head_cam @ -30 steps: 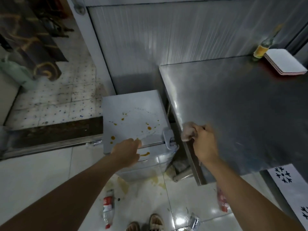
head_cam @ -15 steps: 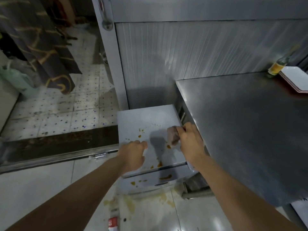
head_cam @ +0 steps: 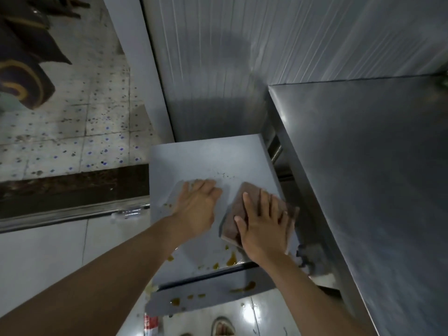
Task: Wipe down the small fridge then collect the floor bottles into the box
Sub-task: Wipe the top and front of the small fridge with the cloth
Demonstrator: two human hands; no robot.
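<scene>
The small grey fridge [head_cam: 211,158] stands below me against the metal wall, its top and door front spotted with orange-brown stains. My right hand [head_cam: 263,224] lies flat with spread fingers on a brown cloth [head_cam: 238,202], pressing it onto the right side of the fridge top. My left hand [head_cam: 197,204] rests flat on the top's left side, fingers straight. A bottle with a red label [head_cam: 150,323] lies on the floor at the fridge's foot, mostly cut off by the frame's lower edge.
A large steel table [head_cam: 368,170] stands close on the right of the fridge. A ribbed metal wall [head_cam: 242,57] rises behind. To the left lie a dark threshold [head_cam: 72,187] and a speckled tiled floor [head_cam: 72,127]. My sandalled foot [head_cam: 223,326] shows below.
Both hands moved from the fridge's front edge onto its top. My right hand, which held the cloth bunched, now presses it spread flat. My left hand opened flat. My view came closer and tilted down.
</scene>
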